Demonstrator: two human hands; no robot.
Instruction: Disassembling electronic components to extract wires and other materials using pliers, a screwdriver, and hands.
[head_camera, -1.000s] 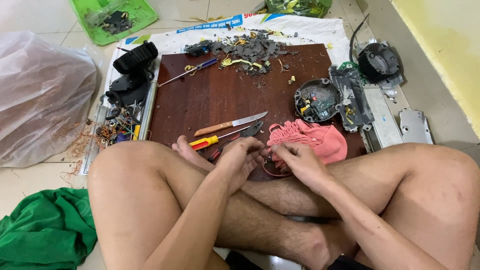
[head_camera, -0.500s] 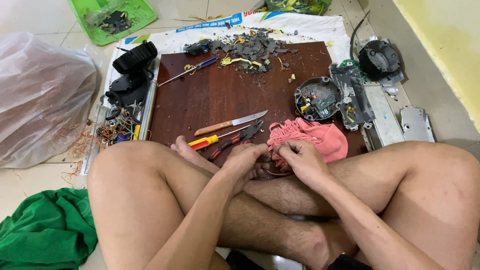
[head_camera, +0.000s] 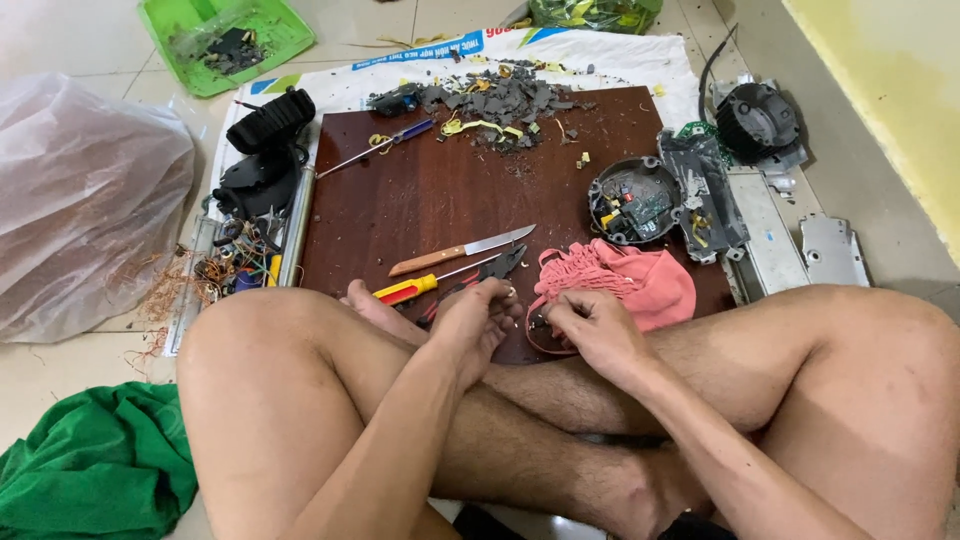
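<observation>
Fingers of both hands meet low over the near edge of the dark brown wooden board (head_camera: 430, 200), pinched narrow around something too small and too hidden to name. The left hand (head_camera: 480, 325) curls its fingers (head_camera: 505, 300) inward, and the right hand (head_camera: 590, 330) faces it with its fingers (head_camera: 555, 312) bent close, so the two seem to pull or pick at one tiny piece between them; whether each really grips it I cannot tell. That piece sits right at the fingertips, just above the crossed legs, which brace both wrists and keep the work steady and close to the eyes.

Just beyond the right fingers lies a pink knitted net bag (head_camera: 630, 280), bunched up, its edge touching the hand. Just beyond the left fingers rest a pair of red-handled pliers (head_camera: 480, 278), a yellow-and-red-handled screwdriver (head_camera: 420, 288) and a wooden-handled knife (head_camera: 460, 250), all within easy reach, handles toward the person. Farther out, a round opened grey electronic housing (head_camera: 632, 200) lies past the bag, and a heap of grey broken plastic bits (head_camera: 500, 100) has been pushed to the far edge, out of the working area. Well off to the left, tangled coloured wires (head_camera: 235, 265) sit in a narrow metal tray.
</observation>
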